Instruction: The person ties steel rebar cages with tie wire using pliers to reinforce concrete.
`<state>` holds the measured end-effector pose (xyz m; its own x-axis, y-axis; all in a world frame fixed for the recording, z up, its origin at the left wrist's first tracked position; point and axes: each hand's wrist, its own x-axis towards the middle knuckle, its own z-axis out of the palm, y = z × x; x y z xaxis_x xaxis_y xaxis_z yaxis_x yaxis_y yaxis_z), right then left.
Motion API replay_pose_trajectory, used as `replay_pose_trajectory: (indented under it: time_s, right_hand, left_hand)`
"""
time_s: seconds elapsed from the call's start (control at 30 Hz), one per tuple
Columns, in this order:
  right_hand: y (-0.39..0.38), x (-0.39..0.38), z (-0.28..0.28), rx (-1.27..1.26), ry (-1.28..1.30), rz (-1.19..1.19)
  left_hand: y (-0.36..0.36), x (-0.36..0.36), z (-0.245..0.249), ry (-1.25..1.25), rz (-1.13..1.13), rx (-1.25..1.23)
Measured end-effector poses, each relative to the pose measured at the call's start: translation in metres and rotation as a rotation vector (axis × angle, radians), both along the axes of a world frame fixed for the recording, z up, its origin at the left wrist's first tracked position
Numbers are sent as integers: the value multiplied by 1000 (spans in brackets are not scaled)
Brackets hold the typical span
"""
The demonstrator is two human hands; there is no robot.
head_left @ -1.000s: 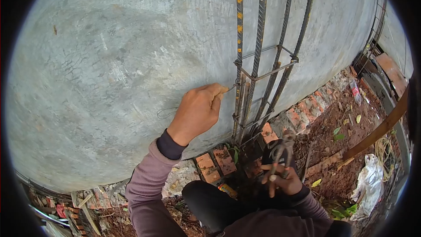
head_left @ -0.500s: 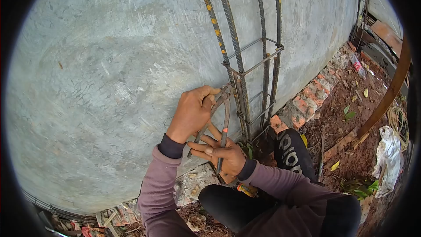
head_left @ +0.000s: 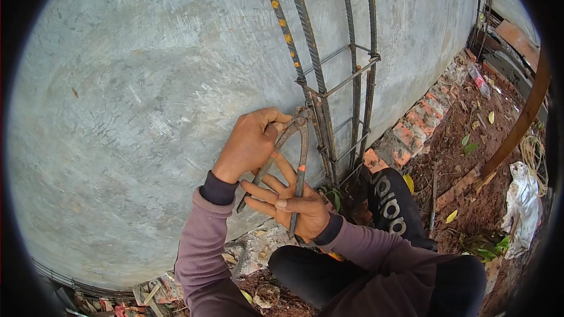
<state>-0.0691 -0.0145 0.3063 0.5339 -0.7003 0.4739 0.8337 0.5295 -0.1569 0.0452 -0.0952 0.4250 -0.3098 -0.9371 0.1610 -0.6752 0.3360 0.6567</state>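
Observation:
My left hand (head_left: 249,144) is closed in a pinch beside the jaws of the pincers, with a faint strand of thin wire showing beside its wrist; the fingertips are partly hidden. My right hand (head_left: 294,202) holds the steel pincers (head_left: 304,147), its thumb over one handle and its fingers spread towards the other. The handles stand wide apart. The pincers' head touches or nearly touches the left upright of a rebar cage (head_left: 320,97), below a square stirrup (head_left: 346,80) that joins the ribbed bars.
A grey plastered wall (head_left: 147,111) rises behind the cage. Broken brick footing (head_left: 411,132) runs along its base. On the red soil lie a plastic bottle (head_left: 479,81), a white sack (head_left: 520,208) and leaves. A rusty curved strip (head_left: 523,123) stands at right. My bent knees are below.
The pincers' handles have spread further apart, and the fingers of my right hand have opened wider. My left hand has moved slightly up and left, still pinched near the pincers' head.

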Motion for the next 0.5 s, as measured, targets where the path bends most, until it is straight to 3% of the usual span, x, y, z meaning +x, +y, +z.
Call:
replay_pose_trajectory:
  time_s: [0.23,0.33,0.43,0.5]
  right_hand:
    - [4,4,8,0,-45,-73]
    - [6,1,8,-10,130,-198]
    - [5,2,3,-14,139,-220]
    - [4,1,6,-40,124,-205]
  left_hand:
    - [-1,5,-4,56,0,57]
    - [11,-2,-4,12,-119,-278]
    - [3,1,1,-266,-195,-316]
    - [3,2,0,-305,-194,-324]
